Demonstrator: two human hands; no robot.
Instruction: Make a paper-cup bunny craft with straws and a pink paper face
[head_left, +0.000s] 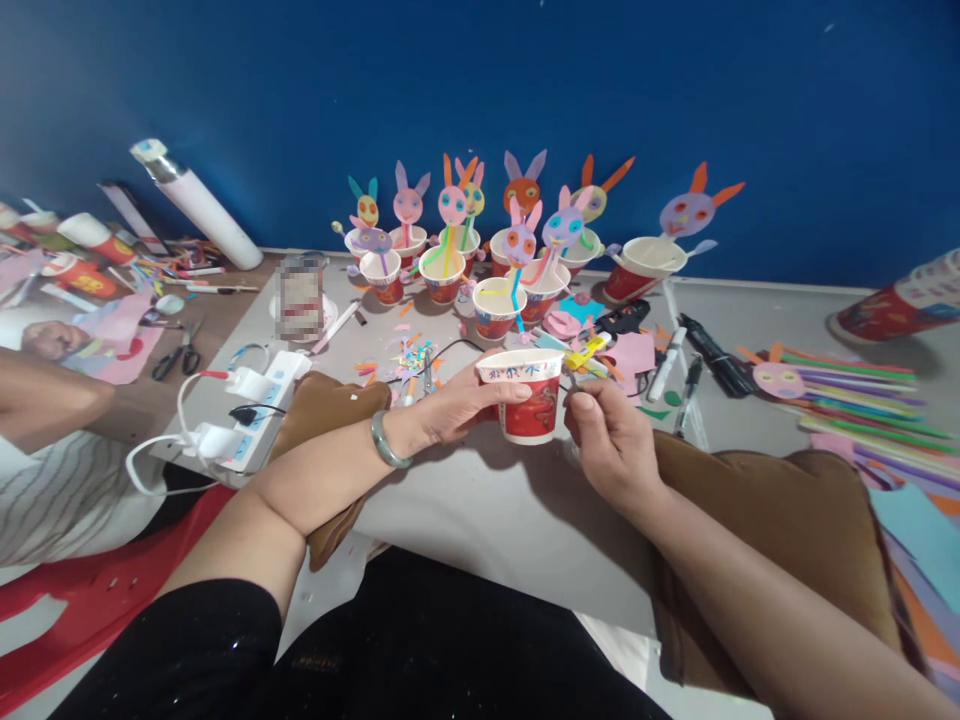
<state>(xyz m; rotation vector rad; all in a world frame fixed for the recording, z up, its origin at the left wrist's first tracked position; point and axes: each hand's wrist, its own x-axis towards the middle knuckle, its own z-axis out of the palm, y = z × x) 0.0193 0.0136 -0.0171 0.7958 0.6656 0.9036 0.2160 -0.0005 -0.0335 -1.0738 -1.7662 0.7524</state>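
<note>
The left hand (pixel 457 402) grasps one red paper cup (pixel 534 405), its thumb laid across the front and the other fingers partly hidden behind the left side; they are spread only as wide as the cup. The cup sits upright between the two hands, raised in front of the torso. The right hand (pixel 616 440) has its fingers curled closed, thumb and forefinger pinching one thin dark item (pixel 574 381) just beside the cup's right wall; it is too small to identify.

Beyond the fingers stand ten rabbit-topped cups (pixel 495 306) on the worktop (pixel 465 500). One loose rabbit face (pixel 780 379) lies to the right of the right fingers, beside a spread of coloured sticks (pixel 874 395). Left of the left fingers is one power strip (pixel 259 425).

The left forearm reaches inward and forward, one bangle (pixel 391 440) on the wrist; the right forearm slants in from the lower right. Two brown cushions (pixel 772 530) lie nearer the body than the fingers, one by each forearm.
</note>
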